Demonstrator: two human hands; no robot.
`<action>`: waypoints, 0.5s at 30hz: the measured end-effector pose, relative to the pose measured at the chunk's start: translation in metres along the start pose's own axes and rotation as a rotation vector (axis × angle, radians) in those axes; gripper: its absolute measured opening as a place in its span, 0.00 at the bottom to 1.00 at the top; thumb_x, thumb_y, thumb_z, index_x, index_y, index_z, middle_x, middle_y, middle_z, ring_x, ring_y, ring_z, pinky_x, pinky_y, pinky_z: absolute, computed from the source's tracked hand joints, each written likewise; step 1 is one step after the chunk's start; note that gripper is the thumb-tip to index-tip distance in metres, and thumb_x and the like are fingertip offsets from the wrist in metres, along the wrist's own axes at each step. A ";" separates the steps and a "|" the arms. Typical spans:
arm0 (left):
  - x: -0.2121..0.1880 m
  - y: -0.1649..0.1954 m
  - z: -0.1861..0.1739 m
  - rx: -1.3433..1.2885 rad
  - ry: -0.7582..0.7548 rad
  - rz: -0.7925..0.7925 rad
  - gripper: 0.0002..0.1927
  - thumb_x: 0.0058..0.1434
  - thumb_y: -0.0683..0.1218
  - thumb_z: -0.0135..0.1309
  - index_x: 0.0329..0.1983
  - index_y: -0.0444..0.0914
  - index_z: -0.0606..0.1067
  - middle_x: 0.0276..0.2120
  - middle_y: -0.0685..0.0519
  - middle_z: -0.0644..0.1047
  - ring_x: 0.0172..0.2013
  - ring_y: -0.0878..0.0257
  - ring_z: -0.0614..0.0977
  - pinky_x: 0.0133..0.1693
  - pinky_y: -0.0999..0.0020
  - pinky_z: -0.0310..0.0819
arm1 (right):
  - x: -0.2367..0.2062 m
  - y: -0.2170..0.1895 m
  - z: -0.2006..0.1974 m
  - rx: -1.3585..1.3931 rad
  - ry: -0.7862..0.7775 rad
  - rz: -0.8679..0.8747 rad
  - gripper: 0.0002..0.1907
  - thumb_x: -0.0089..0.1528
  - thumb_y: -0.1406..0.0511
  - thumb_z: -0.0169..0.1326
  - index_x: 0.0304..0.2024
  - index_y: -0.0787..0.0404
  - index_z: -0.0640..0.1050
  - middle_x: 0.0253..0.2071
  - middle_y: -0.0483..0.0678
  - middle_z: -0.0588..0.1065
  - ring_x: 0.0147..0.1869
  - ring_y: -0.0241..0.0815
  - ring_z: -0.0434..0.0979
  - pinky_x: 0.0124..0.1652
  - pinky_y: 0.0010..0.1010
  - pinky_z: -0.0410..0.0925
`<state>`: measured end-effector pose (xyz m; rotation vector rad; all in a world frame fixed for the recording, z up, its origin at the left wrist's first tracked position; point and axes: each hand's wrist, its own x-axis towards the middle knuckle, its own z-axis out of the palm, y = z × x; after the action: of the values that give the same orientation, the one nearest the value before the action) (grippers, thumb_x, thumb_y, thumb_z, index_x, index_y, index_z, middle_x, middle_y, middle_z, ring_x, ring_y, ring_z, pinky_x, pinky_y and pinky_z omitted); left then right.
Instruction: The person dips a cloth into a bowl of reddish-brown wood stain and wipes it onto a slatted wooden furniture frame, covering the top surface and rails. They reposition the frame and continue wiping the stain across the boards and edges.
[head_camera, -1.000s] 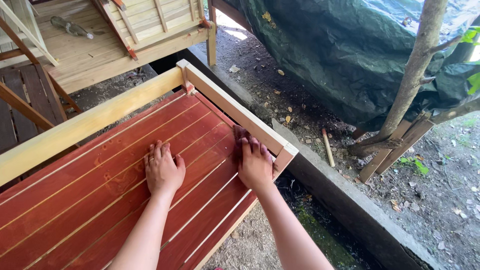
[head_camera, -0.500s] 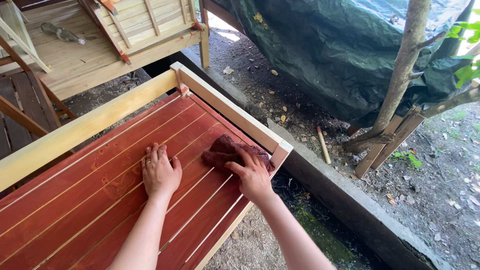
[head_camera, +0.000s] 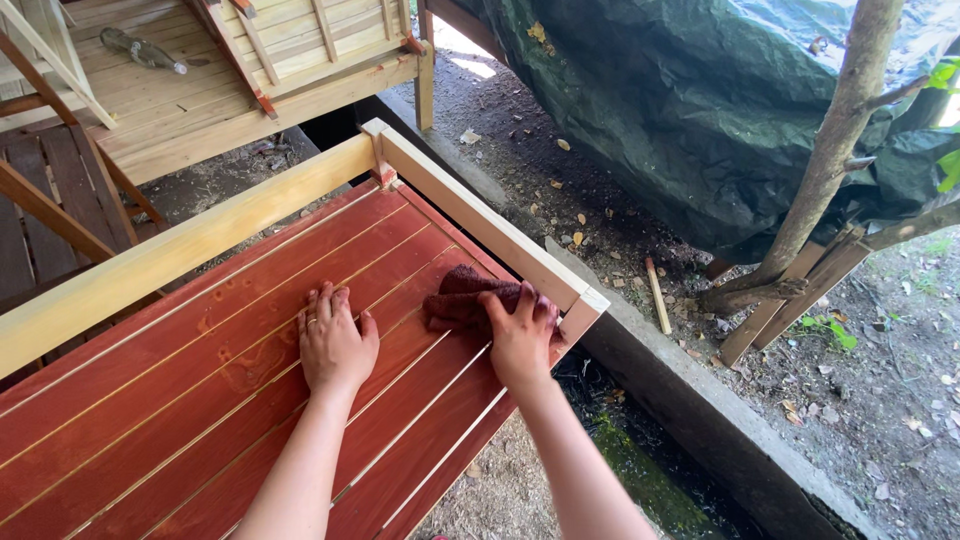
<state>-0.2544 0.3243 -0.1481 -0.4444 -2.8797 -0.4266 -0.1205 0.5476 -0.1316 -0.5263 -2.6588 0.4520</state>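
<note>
Soft even daylight, mostly shade; sunlit patch on ground (head_camera: 480, 62) at top; sharp focus, no blur, slight wide-angle stretch.

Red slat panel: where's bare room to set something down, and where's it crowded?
Free: the red slat panel left of the left hand, up to the pale rail; also the slats between the two forearms, toward the near edge. Crowded: the far right corner, where the right hand presses a dark red rag near the pale end rail.
</note>
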 end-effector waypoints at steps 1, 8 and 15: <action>0.000 -0.001 0.000 0.006 -0.013 -0.006 0.30 0.66 0.54 0.42 0.69 0.37 0.65 0.73 0.43 0.60 0.73 0.49 0.57 0.71 0.53 0.46 | 0.004 0.003 0.000 0.022 -0.026 -0.003 0.30 0.57 0.75 0.46 0.57 0.39 0.73 0.68 0.65 0.58 0.72 0.73 0.54 0.68 0.65 0.49; 0.002 -0.001 0.002 0.043 -0.076 -0.010 0.32 0.68 0.55 0.38 0.72 0.36 0.60 0.74 0.44 0.55 0.74 0.50 0.53 0.71 0.54 0.41 | 0.008 0.018 -0.006 -0.076 -0.135 -0.045 0.34 0.55 0.79 0.44 0.57 0.38 0.74 0.75 0.58 0.52 0.76 0.71 0.50 0.69 0.66 0.51; 0.000 0.001 -0.003 0.013 -0.087 -0.031 0.31 0.68 0.55 0.39 0.72 0.37 0.61 0.74 0.44 0.56 0.74 0.51 0.53 0.72 0.54 0.41 | -0.014 -0.025 -0.009 -0.072 -0.061 0.148 0.30 0.56 0.69 0.52 0.61 0.39 0.72 0.72 0.71 0.45 0.70 0.89 0.45 0.63 0.72 0.49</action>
<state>-0.2538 0.3241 -0.1450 -0.4278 -2.9754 -0.4033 -0.1118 0.5219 -0.1190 -0.7459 -2.7135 0.4225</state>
